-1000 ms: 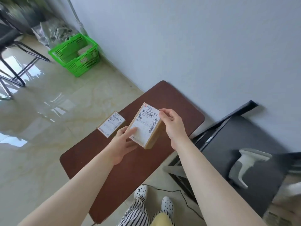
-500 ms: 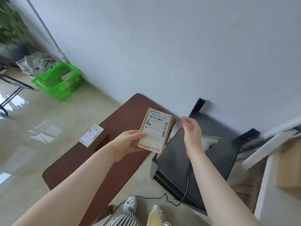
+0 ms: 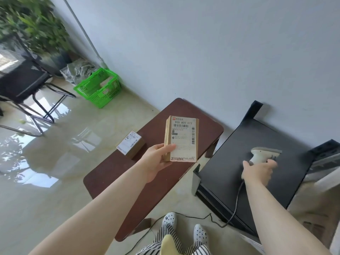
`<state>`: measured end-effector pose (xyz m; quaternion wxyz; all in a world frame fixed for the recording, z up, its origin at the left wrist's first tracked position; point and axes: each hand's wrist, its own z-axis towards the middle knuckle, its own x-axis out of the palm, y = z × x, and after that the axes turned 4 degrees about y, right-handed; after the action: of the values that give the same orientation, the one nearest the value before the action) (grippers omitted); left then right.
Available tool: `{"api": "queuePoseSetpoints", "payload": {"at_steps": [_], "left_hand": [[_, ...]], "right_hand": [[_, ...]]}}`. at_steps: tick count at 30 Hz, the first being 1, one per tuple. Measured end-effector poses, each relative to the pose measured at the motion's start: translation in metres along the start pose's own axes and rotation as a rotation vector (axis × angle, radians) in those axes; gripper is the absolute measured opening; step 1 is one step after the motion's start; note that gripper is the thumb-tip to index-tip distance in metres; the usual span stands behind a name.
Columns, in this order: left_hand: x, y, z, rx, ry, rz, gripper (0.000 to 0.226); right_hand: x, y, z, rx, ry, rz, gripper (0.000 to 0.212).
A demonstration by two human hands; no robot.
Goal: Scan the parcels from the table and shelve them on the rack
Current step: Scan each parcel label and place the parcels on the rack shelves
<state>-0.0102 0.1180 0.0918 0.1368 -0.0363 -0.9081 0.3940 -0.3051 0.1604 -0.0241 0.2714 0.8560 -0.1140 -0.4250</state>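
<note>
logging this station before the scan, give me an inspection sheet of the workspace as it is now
surface: dark brown rounded wooden table, against the wall.
job's things: tan cardboard parcel with a white label, held up above the table; smaller labelled cardboard parcel lying on the table; white handheld barcode scanner on the low black stand.
clutter: nothing seen on the table beyond the small parcel.
grips: left hand holds the large parcel at its lower left edge; right hand grips the scanner handle.
cables: dark scanner cord runs down to the floor.
surroundings: green plastic basket holding boxes, black chair, leafy plant.
</note>
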Motion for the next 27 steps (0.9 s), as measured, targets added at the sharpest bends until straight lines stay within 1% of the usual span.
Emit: {"api": "queuePoseSetpoints", "payload": {"at_steps": [2,4,7,8,9,10,11,12,15,17,18,20,23,27], "left_hand": [[-0.006,0.000,0.000,0.003,-0.011,-0.005,0.031],[-0.009,-0.001,-0.001,0.010,-0.022,-0.019,0.028],[-0.013,-0.003,0.001,0.015,-0.034,-0.058,0.026],[-0.014,-0.004,0.002,0.014,-0.035,-0.063,0.026],[-0.014,-0.006,0.002,0.012,-0.033,-0.061,0.027],[-0.015,-0.007,0.003,0.010,-0.028,-0.051,0.027],[-0.016,-0.010,0.003,0.011,-0.021,-0.034,0.027],[-0.018,-0.012,0.003,0.013,-0.016,-0.013,0.027],[-0.028,-0.021,0.004,0.026,-0.033,0.017,0.028],[-0.034,-0.028,0.005,0.035,-0.052,0.011,0.023],[-0.036,-0.031,0.005,0.041,-0.060,0.005,0.020],[-0.041,-0.036,0.004,0.054,-0.075,-0.001,0.020],[-0.048,-0.042,0.002,0.069,-0.086,0.019,0.027],[-0.054,-0.044,-0.001,0.076,-0.091,0.048,0.031]], "right_hand": [[-0.003,-0.001,0.003,0.039,0.007,0.056,0.063],[-0.008,0.003,0.000,0.071,-0.004,0.165,0.057],[-0.017,0.023,-0.020,0.035,0.030,0.446,0.049],[-0.022,0.032,-0.030,0.002,0.079,0.550,0.043],[-0.028,0.043,-0.042,-0.048,0.162,0.631,0.036],[-0.034,0.053,-0.051,-0.111,0.267,0.660,0.028],[-0.042,0.062,-0.059,-0.183,0.400,0.651,0.022],[-0.051,0.071,-0.067,-0.272,0.551,0.619,0.022],[-0.075,0.095,-0.084,-0.530,1.013,0.401,0.033],[-0.082,0.108,-0.094,-0.622,1.209,0.223,0.038],[-0.083,0.113,-0.098,-0.656,1.257,0.150,0.041],[-0.080,0.121,-0.103,-0.700,1.267,0.044,0.037],[-0.078,0.128,-0.107,-0.713,1.257,0.016,0.032],[-0.077,0.135,-0.111,-0.738,1.273,-0.005,0.047]]}}
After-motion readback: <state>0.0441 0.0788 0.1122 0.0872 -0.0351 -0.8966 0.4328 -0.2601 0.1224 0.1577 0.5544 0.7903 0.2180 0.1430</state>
